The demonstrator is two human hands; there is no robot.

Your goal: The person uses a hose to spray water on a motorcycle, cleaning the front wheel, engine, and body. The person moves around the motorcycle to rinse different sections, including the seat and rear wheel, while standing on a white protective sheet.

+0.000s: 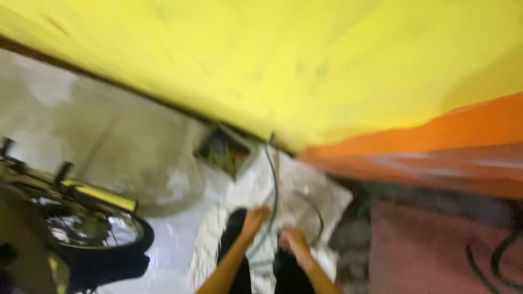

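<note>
The picture is blurred. My two hands, left (255,218) and right (293,239), have open grey floor (180,239) to their left until the bicycle wheel (98,231). The yellow wall (272,60) closes off ahead, and a dark hose (271,174) runs between them.

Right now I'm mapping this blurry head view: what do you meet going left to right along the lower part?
Bicycle wheel → left hand → thin hose → right hand → reddish surface → dark looped cable.
</note>
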